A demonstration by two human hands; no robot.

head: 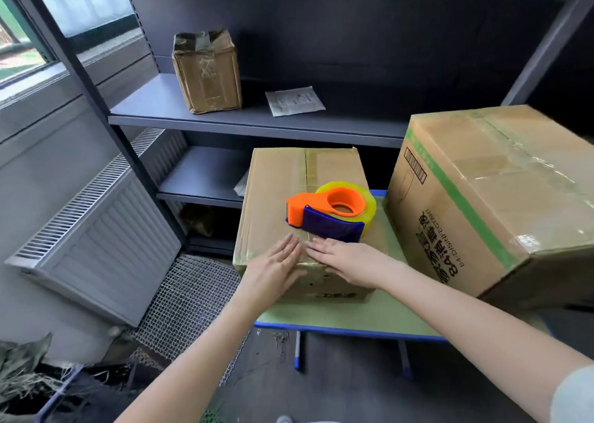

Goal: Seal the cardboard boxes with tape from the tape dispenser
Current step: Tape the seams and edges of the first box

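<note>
A small cardboard box (276,184) stands on a low green table (353,316), with a strip of tape along its top seam. An orange and blue tape dispenser (324,213) with a yellowish roll lies on the box top, free of both hands. My left hand (276,268) and my right hand (344,258) lie flat with straight fingers at the box's near top edge, fingertips almost meeting over the seam. A larger taped cardboard box (501,197) with a green stripe sits to the right on the table.
A dark metal shelf unit (257,120) stands behind the table, holding a worn cardboard box (209,75) and a white paper packet (294,101). A radiator panel (103,239) leans at the left. Wire mesh (189,300) and debris lie on the floor.
</note>
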